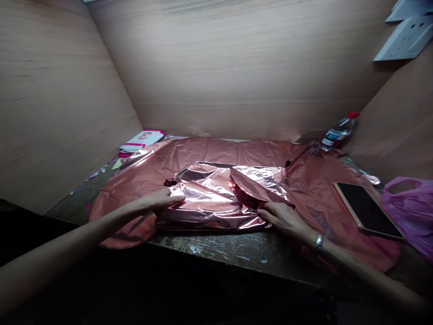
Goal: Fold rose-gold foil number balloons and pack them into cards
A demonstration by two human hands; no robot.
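Shiny rose-gold foil balloons, flat and uninflated, cover the table. The nearest foil balloon (213,194) lies folded into a rough rectangle close to the table's front edge. My left hand (165,199) rests on its left end with the fingers stretched out over the foil. At the right, my right hand (280,215) has its fingers closed on the edge of a raised, folded-over flap (253,188); the fingertips are partly hidden. Beneath spreads a larger flat sheet of rose-gold foil (209,151), which reaches past both sides of the folded part.
A stack of printed cards (142,141) marked with a 3 sits at the back left. On the right are a phone (368,210), a pink plastic bag (411,212) and a leaning red-capped bottle (339,132). Wooden panels (230,67) enclose the table; a socket (406,39) is upper right.
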